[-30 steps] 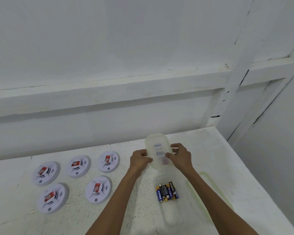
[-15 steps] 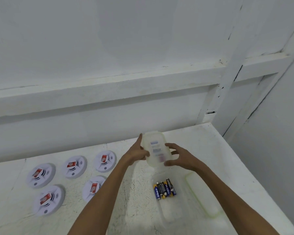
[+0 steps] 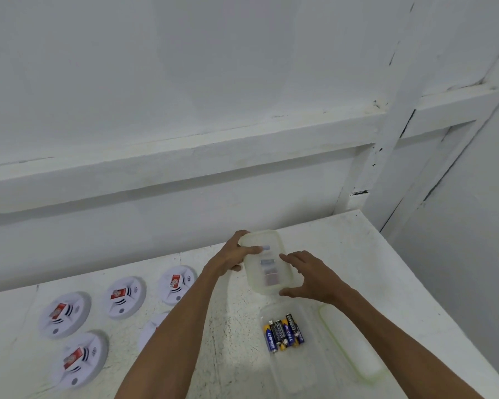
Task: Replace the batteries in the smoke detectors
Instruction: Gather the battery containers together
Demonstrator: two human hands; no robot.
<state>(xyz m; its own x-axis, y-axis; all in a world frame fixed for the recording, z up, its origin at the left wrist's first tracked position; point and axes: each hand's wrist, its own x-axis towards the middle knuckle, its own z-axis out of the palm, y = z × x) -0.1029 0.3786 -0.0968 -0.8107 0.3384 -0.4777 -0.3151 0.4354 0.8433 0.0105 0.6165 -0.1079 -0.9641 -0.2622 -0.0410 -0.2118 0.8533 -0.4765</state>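
Note:
Both hands hold a small closed translucent container [image 3: 267,264] just above the white table [image 3: 343,254], with blurred small items inside. My left hand [image 3: 232,260] grips its far left side, thumb lying across the lid. My right hand [image 3: 310,279] spans its right side, forefinger on top and thumb at the near corner. Nearer to me, an open clear tub [image 3: 296,372] holds several blue, yellow and black batteries [image 3: 284,332]. Several white round smoke detectors [image 3: 124,296] with red labels lie at the left; my left forearm partly hides one.
A translucent lid [image 3: 353,348] lies on the table right of the open tub, near the table's right edge. A white wall with a ledge [image 3: 185,159] rises behind the table, and a white post [image 3: 386,156] stands at the back right corner.
The held container has tilted, its far end now leaning left. My left thumb has come across the lid, and my right fingers have spread along its right side.

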